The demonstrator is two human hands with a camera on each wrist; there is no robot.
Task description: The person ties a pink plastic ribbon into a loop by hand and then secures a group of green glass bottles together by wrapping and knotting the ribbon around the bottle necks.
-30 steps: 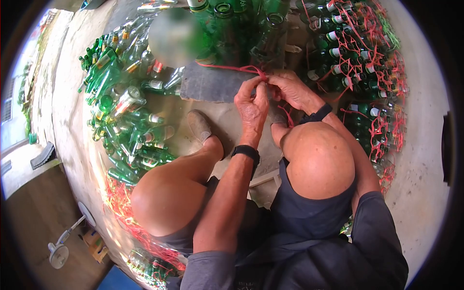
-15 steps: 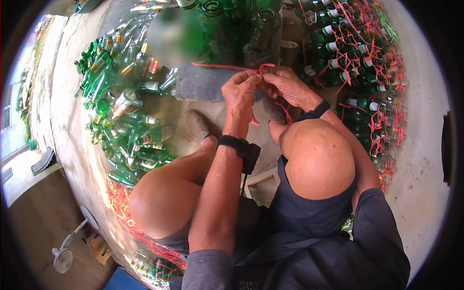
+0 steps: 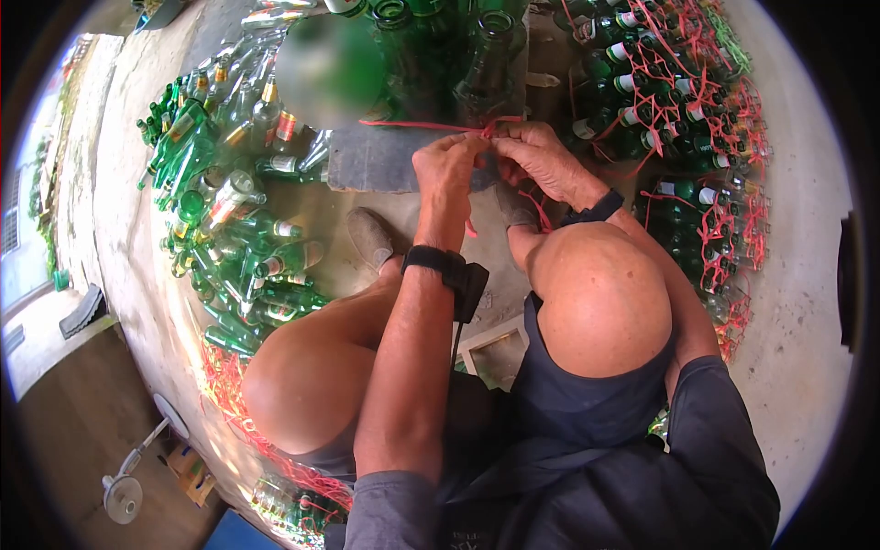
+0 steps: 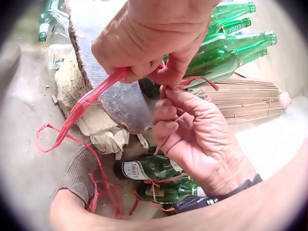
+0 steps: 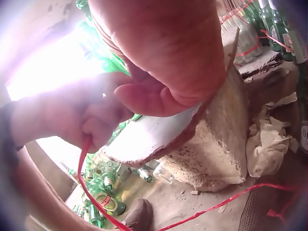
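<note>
A red plastic string (image 3: 422, 124) runs along the foot of the green glass bottles (image 3: 396, 60) standing on a grey slab (image 3: 376, 170). My left hand (image 3: 446, 170) grips the string, whose tail (image 4: 91, 98) hangs from its curled fingers in the left wrist view. Against it, my right hand (image 3: 541, 160) pinches the string with thumb and forefinger, close to the bottles' base. The fingertips of both hands meet at this spot, and they partly hide the string there. In the right wrist view, the right palm covers the pinch.
Loose green bottles (image 3: 225, 206) lie heaped on the left. Bottles tied with red string (image 3: 674, 110) fill the right side. The slab lies on a rough pale block (image 5: 207, 159). Shoes (image 3: 371, 236) flank the floor before it, with string trailing near the right foot.
My left hand has shifted left and its wrist has turned, bringing the wrist device into view. The right hand stays at the string beside the bottles. The head view has shifted slightly.
</note>
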